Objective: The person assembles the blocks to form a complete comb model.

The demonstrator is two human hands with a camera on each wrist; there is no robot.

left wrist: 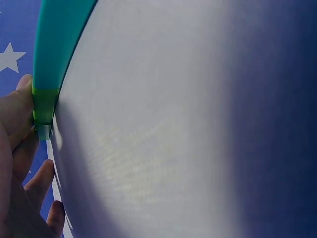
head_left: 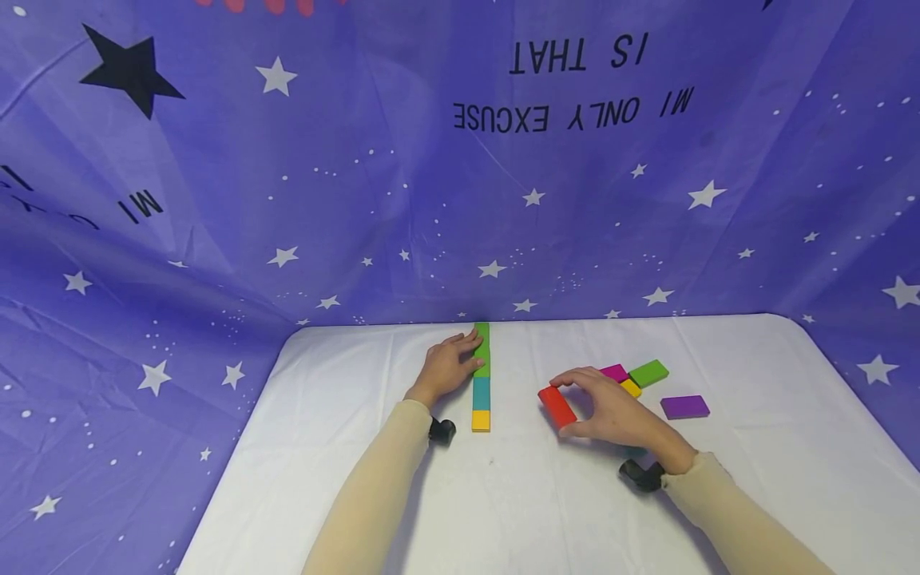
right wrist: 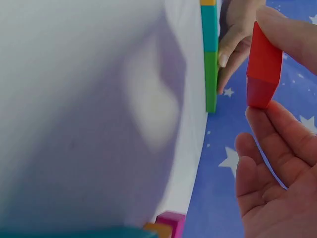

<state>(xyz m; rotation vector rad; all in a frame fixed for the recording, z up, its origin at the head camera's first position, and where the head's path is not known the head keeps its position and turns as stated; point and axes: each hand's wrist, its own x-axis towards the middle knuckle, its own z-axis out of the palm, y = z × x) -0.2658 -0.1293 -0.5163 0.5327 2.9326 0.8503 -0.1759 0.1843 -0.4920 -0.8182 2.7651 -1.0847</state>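
A straight row of blocks lies on the table: a yellow block [head_left: 481,422] nearest, a teal block [head_left: 481,394] behind it, and a green part [head_left: 483,355] at the far end. My left hand [head_left: 444,367] lies along the row's left side, its fingers and thumb touching the green part. Between thumb and fingertips, my right hand [head_left: 611,409] pinches a red block [head_left: 557,407], tilted and raised in the right wrist view. Behind the right hand are a magenta block [head_left: 614,373], a yellow block [head_left: 632,388] and a green block [head_left: 649,374], the first two partly hidden.
A purple block [head_left: 685,407] lies to the right of the right hand. Under the right wrist, part of a teal block [head_left: 634,452] shows. The white-covered table [head_left: 532,495] ends at a purple starry curtain [head_left: 446,200] at the back.
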